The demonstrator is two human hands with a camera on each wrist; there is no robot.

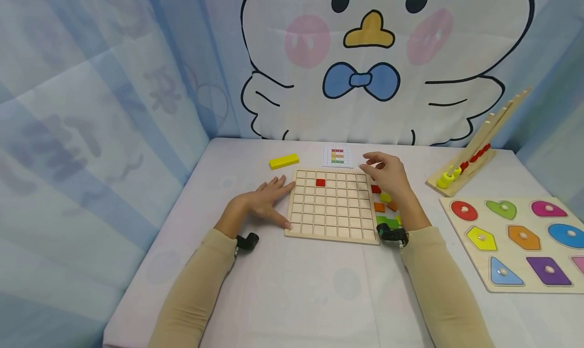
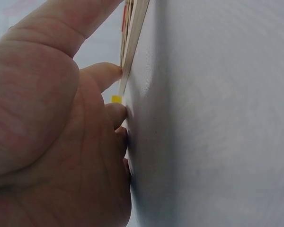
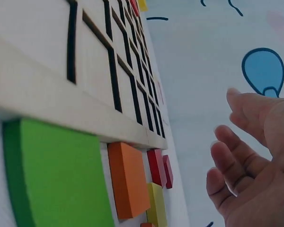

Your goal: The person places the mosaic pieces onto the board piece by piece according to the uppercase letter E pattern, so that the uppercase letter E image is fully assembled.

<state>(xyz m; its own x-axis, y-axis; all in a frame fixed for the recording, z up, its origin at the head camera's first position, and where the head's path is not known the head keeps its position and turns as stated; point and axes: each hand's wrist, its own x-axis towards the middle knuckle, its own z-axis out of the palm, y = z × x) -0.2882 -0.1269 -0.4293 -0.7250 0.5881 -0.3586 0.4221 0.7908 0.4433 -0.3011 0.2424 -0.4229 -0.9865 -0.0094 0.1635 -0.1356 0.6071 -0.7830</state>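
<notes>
A wooden grid board [image 1: 333,211] lies on the table with one red square tile [image 1: 321,182] in a cell of its top row. My left hand [image 1: 268,201] spreads along the board's left edge, thumb at the near corner and index finger at the side. Above the board's far right corner hovers my right hand [image 1: 389,173], its fingers loosely bent and nothing between them in the right wrist view. Beside the board's right edge lie loose tiles, among them a green tile [image 3: 61,175], an orange tile [image 3: 128,179] and a yellow tile [image 3: 156,203]. The right forearm partly hides them.
Behind the board lies a pattern card [image 1: 326,158] with coloured squares. A yellow block [image 1: 284,161] is at the back left. On the right are a wooden shape puzzle [image 1: 490,236] and a slanted wooden stand [image 1: 474,140] with red and yellow beads.
</notes>
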